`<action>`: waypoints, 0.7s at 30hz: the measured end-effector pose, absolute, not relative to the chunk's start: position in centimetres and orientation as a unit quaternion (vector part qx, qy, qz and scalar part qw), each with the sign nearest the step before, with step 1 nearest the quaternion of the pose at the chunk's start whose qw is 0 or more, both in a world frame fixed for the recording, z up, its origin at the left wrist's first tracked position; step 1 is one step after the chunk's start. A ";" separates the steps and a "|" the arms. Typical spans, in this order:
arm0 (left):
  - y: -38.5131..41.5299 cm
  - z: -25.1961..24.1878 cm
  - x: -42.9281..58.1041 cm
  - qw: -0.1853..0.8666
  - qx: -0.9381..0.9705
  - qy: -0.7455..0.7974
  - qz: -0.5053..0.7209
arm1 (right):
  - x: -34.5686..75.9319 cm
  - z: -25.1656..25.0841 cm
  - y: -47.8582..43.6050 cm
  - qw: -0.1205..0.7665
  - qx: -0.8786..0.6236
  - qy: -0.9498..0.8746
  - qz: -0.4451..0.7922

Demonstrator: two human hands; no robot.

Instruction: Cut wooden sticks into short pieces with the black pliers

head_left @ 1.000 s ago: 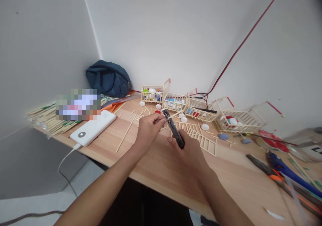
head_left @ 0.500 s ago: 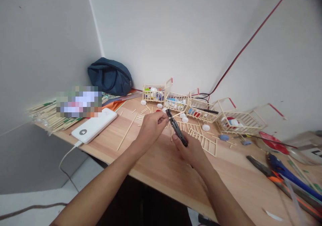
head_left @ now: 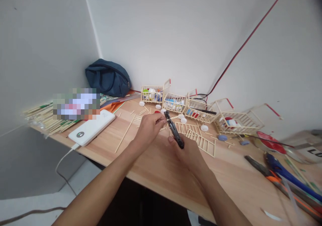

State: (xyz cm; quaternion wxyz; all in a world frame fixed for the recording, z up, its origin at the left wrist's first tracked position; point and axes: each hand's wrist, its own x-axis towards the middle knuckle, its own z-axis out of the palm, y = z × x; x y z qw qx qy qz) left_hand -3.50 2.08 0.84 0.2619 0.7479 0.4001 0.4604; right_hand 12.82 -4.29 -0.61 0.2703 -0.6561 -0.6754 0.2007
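My right hand [head_left: 192, 154] is closed around the dark handles of a pair of pliers [head_left: 174, 130], whose jaws point up and away from me. Right at the jaws, my left hand [head_left: 149, 128] pinches a thin bamboo stick [head_left: 174, 117], which seems to pass through the jaws and show on their far side. My left fingertips hide the near end of the stick. Behind and under the pliers lie ladder-like stick frames [head_left: 201, 140] and short cut sticks [head_left: 141, 113]. One longer stick [head_left: 125, 133] lies left of my left hand.
Several small stick-built carts [head_left: 201, 110] with bottle-cap wheels stand along the wall. At left are a white power bank [head_left: 93, 128] with a cable, bundled sticks [head_left: 40, 112], a blurred-out object and a blue bag [head_left: 108, 77]. Orange-and-black tools [head_left: 274, 175] lie at right.
The view has shifted slightly, so the scene sits a little further left. Both hands keep their hold, with the pliers' jaws still at the left fingertips.
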 end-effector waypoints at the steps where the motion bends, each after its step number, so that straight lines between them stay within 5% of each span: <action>1: 2.1 0.8 -3.5 0.267 0.744 0.404 0.461 | 12.8 -0.7 -4.3 0.265 -0.658 -0.678 0.195; 21: 1.6 0.5 -4.0 0.271 0.733 0.446 0.436 | 12.0 -1.1 -4.6 0.253 -0.650 -0.692 0.185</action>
